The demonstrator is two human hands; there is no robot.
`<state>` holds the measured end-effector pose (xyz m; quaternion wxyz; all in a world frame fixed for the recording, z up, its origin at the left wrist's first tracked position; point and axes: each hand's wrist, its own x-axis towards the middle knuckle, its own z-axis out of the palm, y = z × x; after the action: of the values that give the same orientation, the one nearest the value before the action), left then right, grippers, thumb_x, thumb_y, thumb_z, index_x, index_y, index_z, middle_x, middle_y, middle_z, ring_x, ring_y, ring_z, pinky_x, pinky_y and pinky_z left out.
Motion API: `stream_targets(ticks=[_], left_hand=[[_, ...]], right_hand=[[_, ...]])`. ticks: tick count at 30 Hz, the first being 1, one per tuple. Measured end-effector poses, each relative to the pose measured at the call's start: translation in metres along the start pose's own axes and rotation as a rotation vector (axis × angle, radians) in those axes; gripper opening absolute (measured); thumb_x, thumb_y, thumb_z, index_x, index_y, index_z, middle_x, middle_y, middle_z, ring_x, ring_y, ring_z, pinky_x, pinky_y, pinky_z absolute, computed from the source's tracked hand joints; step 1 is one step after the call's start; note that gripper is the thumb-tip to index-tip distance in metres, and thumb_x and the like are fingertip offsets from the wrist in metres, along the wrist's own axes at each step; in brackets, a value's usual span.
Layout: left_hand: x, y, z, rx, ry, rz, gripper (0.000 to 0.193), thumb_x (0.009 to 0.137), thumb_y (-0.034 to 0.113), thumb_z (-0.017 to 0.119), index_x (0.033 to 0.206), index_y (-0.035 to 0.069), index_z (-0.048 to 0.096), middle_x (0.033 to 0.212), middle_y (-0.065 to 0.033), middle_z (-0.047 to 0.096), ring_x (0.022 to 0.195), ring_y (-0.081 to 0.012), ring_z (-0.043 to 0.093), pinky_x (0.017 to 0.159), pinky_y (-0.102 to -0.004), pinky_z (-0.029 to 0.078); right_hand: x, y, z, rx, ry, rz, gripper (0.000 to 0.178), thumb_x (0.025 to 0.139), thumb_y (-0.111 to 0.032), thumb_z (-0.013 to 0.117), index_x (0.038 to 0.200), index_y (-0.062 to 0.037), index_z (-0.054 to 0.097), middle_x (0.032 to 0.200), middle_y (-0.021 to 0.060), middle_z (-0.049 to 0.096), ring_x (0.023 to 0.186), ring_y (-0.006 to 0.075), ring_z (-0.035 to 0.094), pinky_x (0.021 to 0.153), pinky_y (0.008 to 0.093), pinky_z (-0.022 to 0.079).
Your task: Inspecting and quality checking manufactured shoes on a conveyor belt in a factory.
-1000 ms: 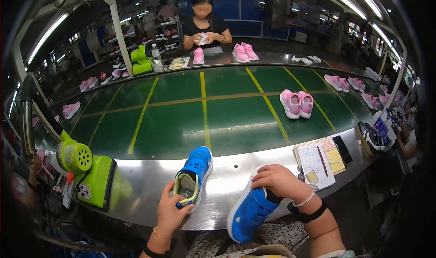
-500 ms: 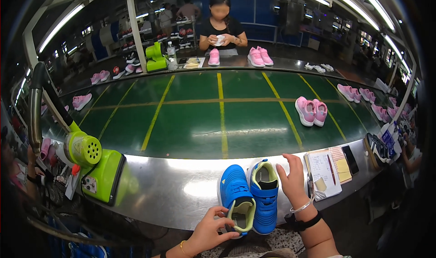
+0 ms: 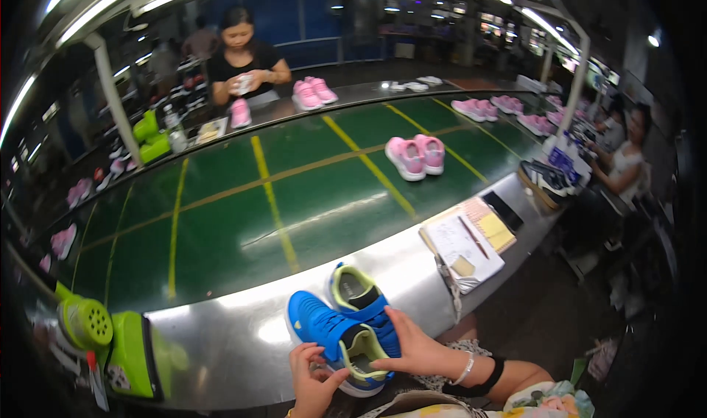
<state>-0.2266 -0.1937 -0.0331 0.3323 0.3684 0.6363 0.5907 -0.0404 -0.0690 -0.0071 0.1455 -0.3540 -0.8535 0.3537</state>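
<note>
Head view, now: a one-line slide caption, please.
Left hand and right hand at a pair of blue shoes on a metal bench, pink shoes on the green belt beyond.

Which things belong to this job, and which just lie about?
In use:
- blue shoes with lime-green linings
- left hand
- right hand

Apparently just lying about:
- open white-paged paper notebook
- flat black rectangular phone
- dark white-striped shoe
</note>
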Motion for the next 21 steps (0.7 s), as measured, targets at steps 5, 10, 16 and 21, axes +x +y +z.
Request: stream_targets(ticks=[5,10,16,21], left_hand=[[-0.008,0.004,-0.006,-0.155,-0.128,-0.061,0.056,0.079,-0.006,0.057,0.128,0.01,0.038,0.113,-0.0056,0.044,0.093,-0.0141,0.048,0.069,-0.0262,0.05],[-0.012,0.006,-0.025,-0.381,-0.235,-0.192,0.044,0.081,-0.004,0.054,0.123,0.008,0.043,0.113,-0.0061,0.045,0.093,-0.0157,0.05,0.077,-0.0289,0.049],[0.0,0.009,-0.054,-0.191,-0.18,-0.105,0.025,0.086,-0.001,0.053,0.11,0.003,0.051,0.111,-0.0091,0.052,0.094,-0.0173,0.053,0.083,-0.0299,0.047],[0.007,0.006,-0.105,-0.095,0.128,-0.25,0.019,0.088,0.003,0.055,0.107,0.002,0.055,0.099,-0.0072,0.057,0.089,-0.0173,0.054,0.08,-0.0292,0.047]], right_hand=[[0.028,-0.005,-0.01,0.037,-0.099,0.283,0.099,0.068,-0.034,0.069,0.142,0.0028,0.013,0.122,0.0297,0.041,0.111,0.0422,0.047,0.093,0.0448,0.042],[0.046,-0.006,-0.003,0.005,-0.078,0.259,0.098,0.066,-0.031,0.07,0.141,0.0025,0.015,0.124,0.0301,0.042,0.112,0.0415,0.048,0.091,0.0445,0.044],[0.049,0.015,0.014,0.084,0.034,0.144,0.096,0.066,-0.037,0.069,0.14,-0.0012,0.02,0.116,0.0273,0.051,0.104,0.0395,0.055,0.086,0.0422,0.046],[0.057,0.012,0.01,0.135,0.055,0.134,0.089,0.066,-0.039,0.069,0.137,-0.0039,0.029,0.11,0.0239,0.059,0.098,0.0374,0.059,0.084,0.0419,0.048]])
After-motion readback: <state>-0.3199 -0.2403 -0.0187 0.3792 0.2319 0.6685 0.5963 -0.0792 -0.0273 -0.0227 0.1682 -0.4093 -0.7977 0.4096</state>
